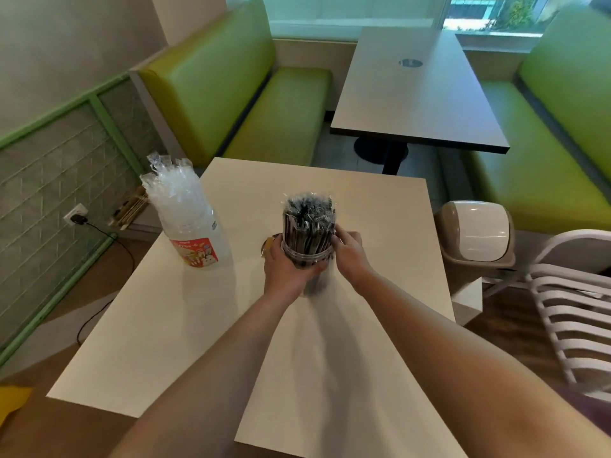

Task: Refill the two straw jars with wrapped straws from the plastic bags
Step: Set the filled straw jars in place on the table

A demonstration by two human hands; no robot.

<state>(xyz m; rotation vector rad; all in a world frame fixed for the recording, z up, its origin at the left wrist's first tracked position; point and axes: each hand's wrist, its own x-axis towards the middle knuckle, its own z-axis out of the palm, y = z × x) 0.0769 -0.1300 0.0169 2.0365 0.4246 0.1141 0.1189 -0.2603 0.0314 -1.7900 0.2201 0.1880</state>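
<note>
clear-straw jar [195, 226] blocks table [380, 226] left, right side & front open

The jar [309, 256] between the left hand [287, 269] and the right hand [350, 251] is clear, glossy plastic, and the dark straws [307, 223] in it sit in shiny, crinkled film wrappers. Under the hands, the worktop [330, 342] looks smooth and matt, a pale cream laminate. To the left of the left hand, a second jar [195, 233] is also clear plastic with a glossy printed paper label, packed with clear straws [172, 183] in glinting film. Right of the right hand, the bin [476, 233] is smooth beige plastic with a slight sheen. Beyond the hands, the green benches [238, 94] look like smooth, shiny vinyl.
</note>
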